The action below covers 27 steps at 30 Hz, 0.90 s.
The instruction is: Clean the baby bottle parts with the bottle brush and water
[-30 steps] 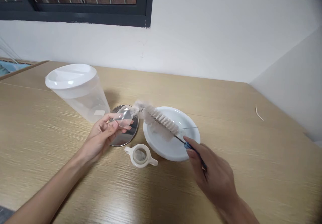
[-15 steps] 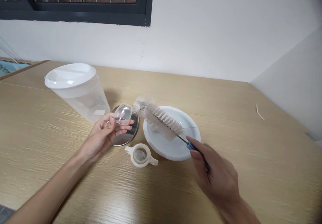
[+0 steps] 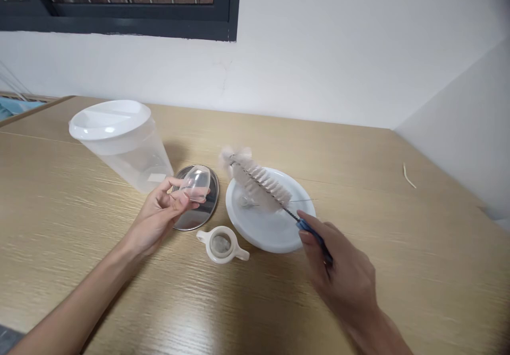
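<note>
Between its thumb and fingers, my left hand (image 3: 159, 217) holds a small clear plastic cup (image 3: 197, 183), above a round shiny metal lid (image 3: 199, 214). My right hand (image 3: 342, 270) is closed round the blue handle of a bottle brush (image 3: 263, 185). The white bristles point up and left over a white plate (image 3: 269, 238), apart from the cup. A small clear piece with a thin wire lies on the plate, partly behind the brush. Nearer to me, a cream two-handled ring (image 3: 221, 244) lies on the table.
A translucent pitcher (image 3: 123, 148) with a white lid stands at the back left of the wooden table (image 3: 342, 158). A thin, pale curved strip (image 3: 408, 176) lies at the right. Behind are a white wall and a dark window frame.
The brush head has shifted slightly right and up, away from the cup. The cup has turned more upright in my left hand, whose fingers have closed in around it.
</note>
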Each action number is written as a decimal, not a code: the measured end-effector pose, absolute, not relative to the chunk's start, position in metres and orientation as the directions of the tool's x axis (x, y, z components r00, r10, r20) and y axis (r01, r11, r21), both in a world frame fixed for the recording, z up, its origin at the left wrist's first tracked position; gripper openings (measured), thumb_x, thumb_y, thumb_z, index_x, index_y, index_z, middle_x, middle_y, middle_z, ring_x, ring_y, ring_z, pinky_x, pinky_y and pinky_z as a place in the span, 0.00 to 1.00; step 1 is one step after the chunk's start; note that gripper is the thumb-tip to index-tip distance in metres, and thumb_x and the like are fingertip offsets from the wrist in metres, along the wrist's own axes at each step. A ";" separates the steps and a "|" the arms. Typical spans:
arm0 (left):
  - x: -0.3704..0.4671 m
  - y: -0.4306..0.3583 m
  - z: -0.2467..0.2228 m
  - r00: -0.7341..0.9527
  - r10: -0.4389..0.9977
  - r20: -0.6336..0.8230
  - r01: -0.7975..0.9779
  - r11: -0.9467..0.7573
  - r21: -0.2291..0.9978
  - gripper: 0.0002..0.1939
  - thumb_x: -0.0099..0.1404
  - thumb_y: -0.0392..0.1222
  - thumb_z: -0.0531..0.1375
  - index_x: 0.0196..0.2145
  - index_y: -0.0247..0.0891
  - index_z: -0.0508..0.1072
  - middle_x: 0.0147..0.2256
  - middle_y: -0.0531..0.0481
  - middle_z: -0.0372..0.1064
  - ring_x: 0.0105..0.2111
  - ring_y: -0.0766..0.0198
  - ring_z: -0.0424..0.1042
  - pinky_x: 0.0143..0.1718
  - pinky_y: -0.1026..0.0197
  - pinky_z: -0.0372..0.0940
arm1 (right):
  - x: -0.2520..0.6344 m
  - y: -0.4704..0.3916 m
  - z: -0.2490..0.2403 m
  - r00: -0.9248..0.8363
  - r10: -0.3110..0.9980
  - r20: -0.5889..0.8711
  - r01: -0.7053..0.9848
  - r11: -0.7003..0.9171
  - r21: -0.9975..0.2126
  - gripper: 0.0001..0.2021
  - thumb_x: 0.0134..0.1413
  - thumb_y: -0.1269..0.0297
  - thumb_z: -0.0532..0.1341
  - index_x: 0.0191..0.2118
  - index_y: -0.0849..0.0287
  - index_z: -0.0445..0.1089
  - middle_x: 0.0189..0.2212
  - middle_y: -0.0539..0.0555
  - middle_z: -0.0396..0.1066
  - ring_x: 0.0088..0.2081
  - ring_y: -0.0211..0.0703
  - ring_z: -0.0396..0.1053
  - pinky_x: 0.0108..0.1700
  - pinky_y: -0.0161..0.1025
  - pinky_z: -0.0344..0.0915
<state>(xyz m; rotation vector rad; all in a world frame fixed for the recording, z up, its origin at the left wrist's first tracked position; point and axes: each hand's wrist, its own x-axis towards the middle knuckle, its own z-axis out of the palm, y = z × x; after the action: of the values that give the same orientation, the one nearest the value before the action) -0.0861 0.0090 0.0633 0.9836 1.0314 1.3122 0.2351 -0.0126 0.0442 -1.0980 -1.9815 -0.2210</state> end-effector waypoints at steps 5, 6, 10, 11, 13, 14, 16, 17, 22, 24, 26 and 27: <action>-0.088 0.009 0.060 0.017 1.000 -0.018 -0.264 0.022 0.964 0.19 0.62 0.45 0.74 0.46 0.42 0.72 0.44 0.46 0.83 0.44 0.61 0.82 0.48 0.61 0.73 | 0.232 -0.015 0.044 -0.335 0.627 0.703 0.715 0.656 -0.244 0.13 0.72 0.69 0.56 0.58 0.62 0.69 0.34 0.52 0.75 0.27 0.33 0.73 0.30 0.29 0.67; -0.087 0.010 0.061 0.018 1.000 -0.013 -0.266 0.017 0.964 0.19 0.62 0.43 0.74 0.46 0.43 0.71 0.45 0.46 0.83 0.43 0.62 0.82 0.48 0.62 0.73 | 0.232 -0.015 0.043 -0.334 0.631 0.700 0.718 0.652 -0.245 0.13 0.72 0.69 0.56 0.58 0.62 0.69 0.33 0.51 0.75 0.26 0.33 0.72 0.29 0.29 0.67; -0.084 0.010 0.063 0.009 1.000 0.003 -0.261 0.000 0.965 0.19 0.63 0.40 0.74 0.48 0.42 0.73 0.52 0.43 0.80 0.45 0.61 0.82 0.47 0.62 0.75 | 0.235 -0.011 0.041 -0.236 0.659 0.714 0.780 0.567 -0.265 0.12 0.73 0.68 0.56 0.56 0.62 0.71 0.35 0.54 0.78 0.27 0.35 0.73 0.29 0.30 0.68; -0.084 0.010 0.064 0.010 1.000 0.009 -0.261 -0.006 0.965 0.19 0.63 0.40 0.74 0.49 0.42 0.73 0.53 0.43 0.80 0.46 0.60 0.82 0.47 0.61 0.75 | 0.236 -0.011 0.041 -0.222 0.660 0.718 0.784 0.558 -0.270 0.12 0.73 0.67 0.56 0.56 0.61 0.71 0.36 0.54 0.79 0.28 0.36 0.74 0.29 0.30 0.68; -0.083 0.011 0.064 0.017 1.000 0.023 -0.268 -0.018 0.963 0.20 0.62 0.39 0.74 0.50 0.43 0.74 0.53 0.43 0.80 0.46 0.59 0.82 0.48 0.61 0.75 | 0.235 -0.012 0.042 -0.244 0.656 0.714 0.765 0.583 -0.274 0.12 0.73 0.67 0.55 0.56 0.60 0.70 0.36 0.54 0.78 0.28 0.35 0.74 0.29 0.30 0.68; -0.083 0.011 0.064 0.019 0.999 0.030 -0.271 -0.024 0.962 0.21 0.62 0.39 0.74 0.50 0.43 0.74 0.53 0.44 0.80 0.46 0.59 0.82 0.48 0.61 0.75 | 0.235 -0.013 0.043 -0.274 0.650 0.709 0.747 0.608 -0.268 0.12 0.73 0.67 0.55 0.56 0.60 0.70 0.35 0.53 0.78 0.28 0.35 0.74 0.29 0.29 0.68; -0.085 0.011 0.063 0.018 0.999 0.045 -0.276 -0.038 0.960 0.20 0.63 0.40 0.73 0.51 0.44 0.75 0.53 0.44 0.80 0.46 0.60 0.82 0.50 0.61 0.75 | 0.233 -0.013 0.043 -0.326 0.643 0.693 0.727 0.639 -0.252 0.12 0.73 0.68 0.55 0.56 0.61 0.70 0.33 0.52 0.77 0.26 0.33 0.73 0.29 0.29 0.68; -0.085 0.011 0.062 0.018 0.999 0.048 -0.277 -0.041 0.960 0.20 0.64 0.41 0.73 0.51 0.44 0.75 0.53 0.45 0.80 0.46 0.60 0.82 0.51 0.61 0.74 | 0.233 -0.013 0.043 -0.328 0.645 0.690 0.732 0.635 -0.246 0.12 0.73 0.68 0.55 0.56 0.62 0.70 0.33 0.52 0.77 0.26 0.33 0.72 0.29 0.29 0.68; -0.088 0.010 0.060 0.016 1.000 0.020 -0.287 -0.014 0.958 0.19 0.65 0.46 0.72 0.52 0.45 0.75 0.52 0.44 0.81 0.48 0.58 0.82 0.52 0.60 0.74 | 0.233 -0.011 0.038 -0.234 0.659 0.715 0.787 0.560 -0.259 0.12 0.73 0.67 0.56 0.55 0.62 0.71 0.35 0.53 0.79 0.27 0.35 0.74 0.29 0.29 0.68; -0.088 0.010 0.061 0.025 1.000 -0.008 -0.306 0.016 0.952 0.19 0.67 0.47 0.71 0.53 0.43 0.76 0.53 0.42 0.81 0.48 0.57 0.82 0.53 0.61 0.74 | 0.233 -0.013 0.039 -0.242 0.650 0.720 0.775 0.576 -0.259 0.12 0.73 0.67 0.55 0.55 0.62 0.71 0.36 0.54 0.79 0.29 0.35 0.75 0.31 0.29 0.69; -0.086 0.011 0.061 0.047 0.998 -0.040 -0.353 0.054 0.934 0.17 0.68 0.48 0.69 0.51 0.39 0.78 0.51 0.40 0.81 0.46 0.57 0.83 0.52 0.62 0.75 | 0.232 -0.015 0.042 -0.292 0.641 0.710 0.744 0.619 -0.252 0.12 0.74 0.68 0.54 0.56 0.62 0.70 0.36 0.54 0.78 0.30 0.34 0.76 0.33 0.28 0.70; -0.086 0.012 0.061 0.067 0.996 -0.056 -0.386 0.077 0.919 0.17 0.69 0.49 0.68 0.50 0.37 0.79 0.49 0.39 0.82 0.45 0.57 0.83 0.50 0.62 0.76 | 0.232 -0.016 0.044 -0.324 0.636 0.701 0.725 0.642 -0.248 0.13 0.74 0.68 0.54 0.57 0.63 0.69 0.35 0.53 0.77 0.30 0.34 0.76 0.32 0.28 0.69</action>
<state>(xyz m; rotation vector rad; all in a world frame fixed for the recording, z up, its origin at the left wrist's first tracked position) -0.0857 0.0117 0.0615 0.8911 0.9061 1.2832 0.2317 -0.0162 0.0438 -1.0593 -2.0505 -0.1404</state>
